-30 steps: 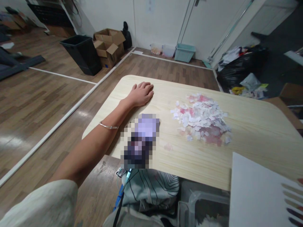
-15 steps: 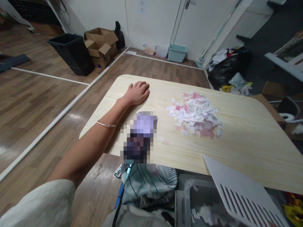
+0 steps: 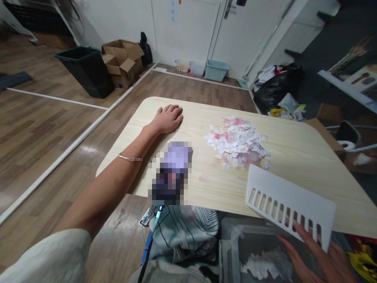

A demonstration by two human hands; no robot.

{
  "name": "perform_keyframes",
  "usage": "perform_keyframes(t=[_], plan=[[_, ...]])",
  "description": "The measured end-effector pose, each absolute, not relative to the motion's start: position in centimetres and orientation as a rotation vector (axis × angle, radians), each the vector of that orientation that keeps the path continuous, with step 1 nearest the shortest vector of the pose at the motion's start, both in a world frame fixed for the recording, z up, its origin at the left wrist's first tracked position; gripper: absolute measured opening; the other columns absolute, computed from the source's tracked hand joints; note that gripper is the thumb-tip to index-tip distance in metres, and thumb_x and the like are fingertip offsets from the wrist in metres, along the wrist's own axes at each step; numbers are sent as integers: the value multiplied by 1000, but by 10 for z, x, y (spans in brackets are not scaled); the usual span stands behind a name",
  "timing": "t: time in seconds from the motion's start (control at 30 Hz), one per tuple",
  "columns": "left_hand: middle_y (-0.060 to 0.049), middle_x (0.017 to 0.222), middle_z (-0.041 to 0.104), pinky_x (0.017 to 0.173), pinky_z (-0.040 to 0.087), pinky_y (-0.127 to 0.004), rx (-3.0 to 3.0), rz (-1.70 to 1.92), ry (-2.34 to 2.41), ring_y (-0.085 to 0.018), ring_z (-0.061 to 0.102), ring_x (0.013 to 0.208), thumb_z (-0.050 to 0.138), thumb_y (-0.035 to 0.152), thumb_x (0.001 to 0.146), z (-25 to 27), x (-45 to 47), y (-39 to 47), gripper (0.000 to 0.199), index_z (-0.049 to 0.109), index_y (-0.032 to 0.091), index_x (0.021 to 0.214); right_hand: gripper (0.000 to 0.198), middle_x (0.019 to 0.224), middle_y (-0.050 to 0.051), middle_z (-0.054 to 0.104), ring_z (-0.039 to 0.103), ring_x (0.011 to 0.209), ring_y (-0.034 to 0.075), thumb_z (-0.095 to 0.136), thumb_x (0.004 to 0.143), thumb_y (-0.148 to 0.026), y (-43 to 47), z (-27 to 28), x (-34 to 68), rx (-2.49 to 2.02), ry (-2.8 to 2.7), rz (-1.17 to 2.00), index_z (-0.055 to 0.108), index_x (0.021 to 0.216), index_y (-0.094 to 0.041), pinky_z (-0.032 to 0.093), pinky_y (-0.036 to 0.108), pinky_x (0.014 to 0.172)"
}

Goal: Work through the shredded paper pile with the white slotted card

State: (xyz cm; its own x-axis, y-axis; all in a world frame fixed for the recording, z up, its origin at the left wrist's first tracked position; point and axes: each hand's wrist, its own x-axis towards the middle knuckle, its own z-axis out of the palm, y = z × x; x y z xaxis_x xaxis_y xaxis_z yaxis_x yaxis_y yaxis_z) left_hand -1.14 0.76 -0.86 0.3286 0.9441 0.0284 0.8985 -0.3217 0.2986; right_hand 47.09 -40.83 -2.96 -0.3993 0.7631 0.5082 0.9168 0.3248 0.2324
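Observation:
My left hand [image 3: 169, 118] lies flat on the pale wooden table [image 3: 294, 145] near its far left corner, fingers spread and nothing in them. At the lower right, my right hand [image 3: 321, 255] grips a white slotted plastic panel [image 3: 290, 192] by its lower edge, fingers against the slots. That panel is tilted over the table's near edge, just short of a heap of small white and pinkish paper scraps [image 3: 240, 137]. Below it stands a grey plastic bin [image 3: 229, 239] with more paper scraps [image 3: 265, 263] inside. Part of my right hand is cut off by the frame.
A phone-like object [image 3: 173, 165], pixelated, lies by my left forearm with a cord running toward me. A patterned teal cloth [image 3: 185, 228] is at my lap. Beyond the table are a black trash bin [image 3: 88, 72], cardboard boxes [image 3: 123, 72] and a teal tub [image 3: 216, 70].
My right hand has brought the slotted panel up and turned it more level, closer to the scrap heap; the hand shows more now. My left hand stays on the table.

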Motion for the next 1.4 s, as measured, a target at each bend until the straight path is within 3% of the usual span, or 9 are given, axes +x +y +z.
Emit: perform_keyframes(t=[0.1, 0.17, 0.3, 0.47, 0.6, 0.83, 1.0, 1.2, 1.4], plan=[[-22, 210, 48, 163, 31, -70, 2367, 271, 1671, -45, 44, 195, 35, 45, 132, -6, -10, 6, 73, 58, 18, 196, 59, 125, 13, 101, 100, 101, 32, 92, 113, -4, -389, -26, 469, -1311, -2406, -930, 81, 171, -13, 80, 38, 91], [-23, 210, 48, 163, 31, -70, 2368, 268, 1670, -45, 44, 195, 35, 45, 132, -4, -10, 5, 74, 57, 16, 196, 84, 123, 14, 101, 100, 100, 32, 99, 111, -6, -379, -27, 461, -1304, -2342, -973, 66, 189, -6, 81, 39, 94], [-23, 210, 49, 163, 30, -72, 2367, 282, 1670, -46, 45, 194, 35, 46, 131, -5, -10, 5, 75, 58, 16, 196, 117, 136, 13, 101, 102, 115, 36, 104, 106, -5, -372, -35, 454, -1446, -2224, -854, 46, 207, -17, 83, 43, 106], [-24, 209, 51, 161, 31, -75, 2381, 305, 1654, -47, 46, 194, 35, 47, 130, -8, -11, 7, 75, 59, 16, 194, 96, 172, 14, 89, 99, 135, 39, 96, 115, -9, -367, -44, 469, -1574, -2090, -696, 60, 200, -33, 80, 49, 123], [-25, 209, 51, 160, 32, -77, 2391, 323, 1632, -48, 46, 193, 35, 48, 129, -10, -12, 8, 76, 60, 15, 194, 99, 157, 9, 96, 101, 128, 36, 97, 112, -4, -361, -45, 474, -1496, -2171, -709, 60, 199, -33, 80, 45, 121], [-24, 208, 52, 161, 32, -75, 2388, 324, 1644, -47, 46, 193, 35, 48, 130, -10, -11, 8, 75, 61, 18, 193, 91, 135, 11, 102, 102, 114, 37, 101, 108, -5, -351, -36, 474, -1262, -2349, -911, 65, 191, -16, 83, 43, 105], [-24, 208, 52, 161, 32, -74, 2391, 320, 1642, -45, 46, 193, 35, 48, 129, -10, -11, 8, 75, 61, 17, 192, 115, 136, 8, 102, 102, 119, 37, 101, 107, 0, -348, -39, 466, -1333, -2242, -863, 48, 206, -24, 82, 45, 112], [-23, 208, 51, 160, 33, -73, 2390, 311, 1648, -46, 46, 193, 35, 50, 130, -10, -12, 8, 76, 61, 17, 193, 77, 144, 10, 100, 99, 131, 40, 102, 100, 4, -348, -44, 461, -1205, -2349, -970, 80, 170, -21, 80, 50, 124], [-23, 208, 52, 160, 33, -73, 2386, 314, 1648, -46, 46, 194, 35, 48, 130, -11, -12, 9, 75, 61, 18, 193, 126, 147, 9, 100, 99, 136, 36, 97, 102, 11, -340, -38, 439, -1306, -2246, -789, 41, 210, -23, 75, 44, 135]])
